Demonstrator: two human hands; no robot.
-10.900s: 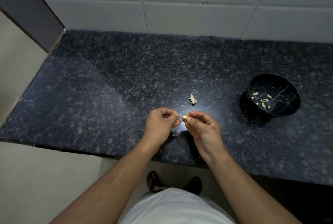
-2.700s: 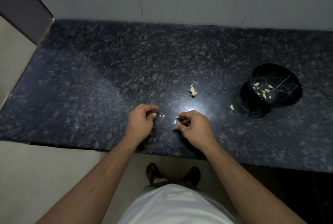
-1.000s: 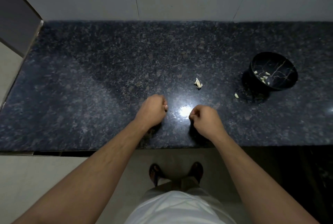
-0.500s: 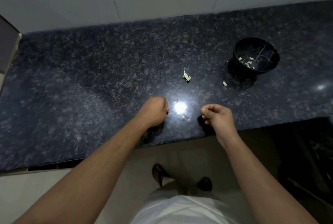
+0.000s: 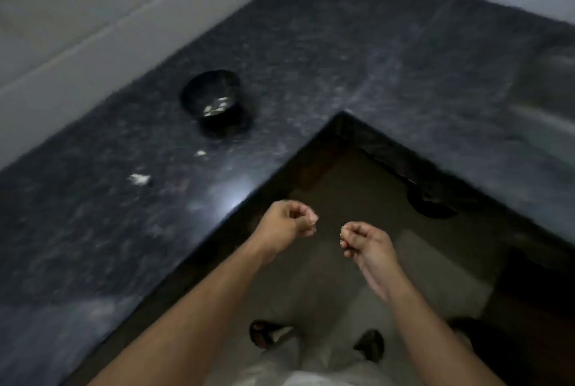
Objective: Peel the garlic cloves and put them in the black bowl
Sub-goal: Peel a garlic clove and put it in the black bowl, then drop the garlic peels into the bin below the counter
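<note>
A dark speckled stone bench (image 5: pixel 311 53) is seen wrapping round a corner under pale tiled walls, the whole view smeared by motion. Far left on the bench a pale scrap (image 5: pixel 140 179), likely shed skin, is picked out, and just right of it a smaller pale bit (image 5: pixel 200 153) that may be a stray clove; which it is cannot be told. Further back, near the wall, the black bowl (image 5: pixel 199 90) is found upright, with a few pale garlic cloves (image 5: pixel 215 105) lying in its bottom.

Off the bench edge, above the floor, the left hand (image 5: pixel 287 224) is held curled, fingertips pressed together; whether anything is pinched there cannot be told. Just right of it, apart and not touching, the right hand (image 5: pixel 364 241) is curled too, and a small pale speck is glimpsed at its fingertips, perhaps a clove or a flake of skin, too blurred to call.

A clove is judged light, firm and small, slick once bared, its skin papery and brittle. It is best taken by fingertip pinch across the belly, with the skin started at the root end by a nail.

The right stretch of bench is lost to blur, and the bowl's count is not readable.
</note>
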